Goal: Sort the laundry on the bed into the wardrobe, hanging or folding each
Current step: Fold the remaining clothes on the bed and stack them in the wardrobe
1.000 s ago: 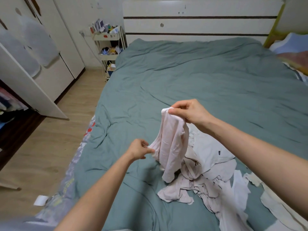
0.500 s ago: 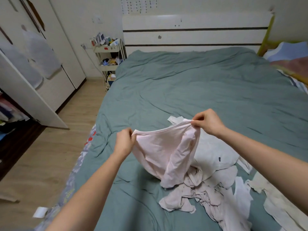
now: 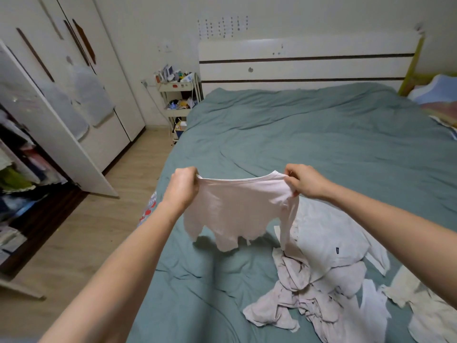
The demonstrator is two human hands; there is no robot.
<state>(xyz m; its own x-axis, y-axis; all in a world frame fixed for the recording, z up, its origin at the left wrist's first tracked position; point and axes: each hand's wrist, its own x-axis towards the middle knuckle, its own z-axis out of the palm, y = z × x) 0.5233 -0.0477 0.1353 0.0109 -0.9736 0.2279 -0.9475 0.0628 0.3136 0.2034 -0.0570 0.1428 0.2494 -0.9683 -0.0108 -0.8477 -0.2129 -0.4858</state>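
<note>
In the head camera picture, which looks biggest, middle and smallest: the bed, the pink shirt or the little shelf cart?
1. Bed
2. Pink shirt, though it's nearest the camera
3. Shelf cart, though it's farthest

A home bedroom is being shown. Most of the view is being taken up by a wide bed [image 3: 321, 149] under a green cover, backed by a white headboard [image 3: 306, 63]. A white wardrobe [image 3: 81, 100] is standing open at left, clothes being stored inside. Wood flooring [image 3: 94, 231] and a cluttered cart [image 3: 179, 100] are being noted beside the bed.
</note>
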